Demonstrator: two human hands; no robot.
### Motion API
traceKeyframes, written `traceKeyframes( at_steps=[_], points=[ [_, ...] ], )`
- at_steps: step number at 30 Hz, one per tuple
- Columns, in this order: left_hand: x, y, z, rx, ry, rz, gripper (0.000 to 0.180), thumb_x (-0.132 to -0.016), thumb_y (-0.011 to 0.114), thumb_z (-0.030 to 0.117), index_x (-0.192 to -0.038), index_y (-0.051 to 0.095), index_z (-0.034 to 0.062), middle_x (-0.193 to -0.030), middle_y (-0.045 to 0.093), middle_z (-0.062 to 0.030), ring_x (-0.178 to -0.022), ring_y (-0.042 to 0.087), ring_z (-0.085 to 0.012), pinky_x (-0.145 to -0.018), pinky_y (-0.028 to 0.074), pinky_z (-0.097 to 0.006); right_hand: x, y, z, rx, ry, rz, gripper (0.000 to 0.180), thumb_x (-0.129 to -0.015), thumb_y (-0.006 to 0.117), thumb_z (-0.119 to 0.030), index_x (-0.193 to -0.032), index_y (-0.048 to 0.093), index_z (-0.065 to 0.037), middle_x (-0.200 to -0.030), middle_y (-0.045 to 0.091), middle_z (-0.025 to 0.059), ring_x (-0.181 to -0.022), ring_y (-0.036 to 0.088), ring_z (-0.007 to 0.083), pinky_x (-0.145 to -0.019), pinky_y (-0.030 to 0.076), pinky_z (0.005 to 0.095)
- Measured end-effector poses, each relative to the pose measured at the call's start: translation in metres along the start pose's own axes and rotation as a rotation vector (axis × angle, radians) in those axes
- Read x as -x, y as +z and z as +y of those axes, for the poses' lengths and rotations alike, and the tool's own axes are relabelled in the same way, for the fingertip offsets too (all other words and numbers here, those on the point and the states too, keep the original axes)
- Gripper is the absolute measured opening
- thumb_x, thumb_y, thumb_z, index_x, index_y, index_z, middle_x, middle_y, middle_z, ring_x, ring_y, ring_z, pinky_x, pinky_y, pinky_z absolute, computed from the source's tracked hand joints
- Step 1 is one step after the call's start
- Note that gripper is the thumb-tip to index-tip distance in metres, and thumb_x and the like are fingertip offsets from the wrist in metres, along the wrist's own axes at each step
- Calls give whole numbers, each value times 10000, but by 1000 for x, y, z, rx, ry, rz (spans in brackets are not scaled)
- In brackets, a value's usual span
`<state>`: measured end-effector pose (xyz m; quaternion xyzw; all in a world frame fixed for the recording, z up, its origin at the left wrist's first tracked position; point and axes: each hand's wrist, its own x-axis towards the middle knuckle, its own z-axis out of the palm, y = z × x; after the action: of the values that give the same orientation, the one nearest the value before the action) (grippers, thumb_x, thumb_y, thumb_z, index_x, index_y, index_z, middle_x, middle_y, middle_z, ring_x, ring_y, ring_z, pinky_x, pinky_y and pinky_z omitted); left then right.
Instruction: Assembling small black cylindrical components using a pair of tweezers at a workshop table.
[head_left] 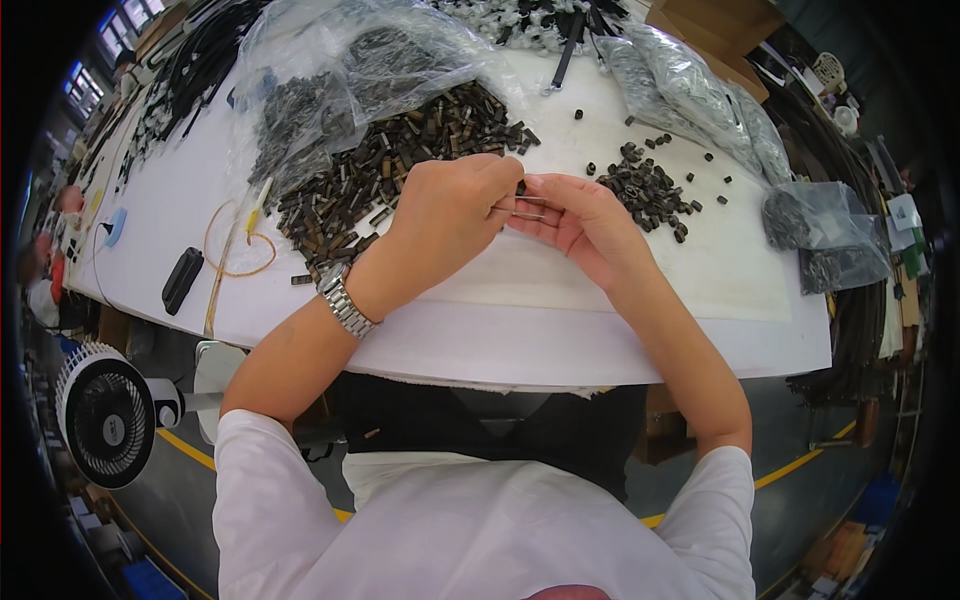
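My left hand [450, 212], with a silver watch on its wrist, is closed over the table. Two thin metal prongs [528, 214] stick out from its fingers toward my right palm; the rest of that tool is hidden in the fist. Thumb and forefinger of my right hand [590, 228] pinch against the left fingertips, around a small dark piece [521, 188] that is mostly covered. The other right fingers curl loosely behind the prongs. A big heap of small brown-black rectangular pieces [430, 130] lies beyond my left hand. Right of my hands is a smaller pile of short dark pieces [645, 185].
Clear plastic bags [370, 60] lie over the heap's far side; more filled bags [700, 95] stand at the right. A black oblong case [182, 280], a yellow-handled tool [260, 205] and an orange cord loop [240, 272] lie at left. A fan [110, 415] stands beside the table.
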<state>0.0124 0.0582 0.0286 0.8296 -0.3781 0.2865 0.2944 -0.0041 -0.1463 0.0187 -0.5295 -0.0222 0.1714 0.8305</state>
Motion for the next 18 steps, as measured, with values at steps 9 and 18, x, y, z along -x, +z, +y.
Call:
traceKeyframes(
  at_steps=[9, 18],
  points=[
    [-1, -8, 4, -79, 86, -44, 229, -755, 781, 66, -923, 626, 78, -775, 633, -58, -661, 690, -282, -561, 538, -391, 0, 1, 6, -186, 43, -32, 279, -1057, 662, -197, -1176, 662, 55, -1169, 725, 160, -1127, 722, 269, -1025, 588, 388],
    [-3, -12, 5, -91, 92, -71, 227, -752, 788, 33, -911, 633, 76, -786, 635, -65, -654, 665, -292, -543, 514, -380, 2, 0, 0, -132, 37, -50, 196, -1038, 681, -130, -1142, 693, 35, -1126, 746, 134, -1063, 732, 220, -1028, 591, 389]
  ],
)
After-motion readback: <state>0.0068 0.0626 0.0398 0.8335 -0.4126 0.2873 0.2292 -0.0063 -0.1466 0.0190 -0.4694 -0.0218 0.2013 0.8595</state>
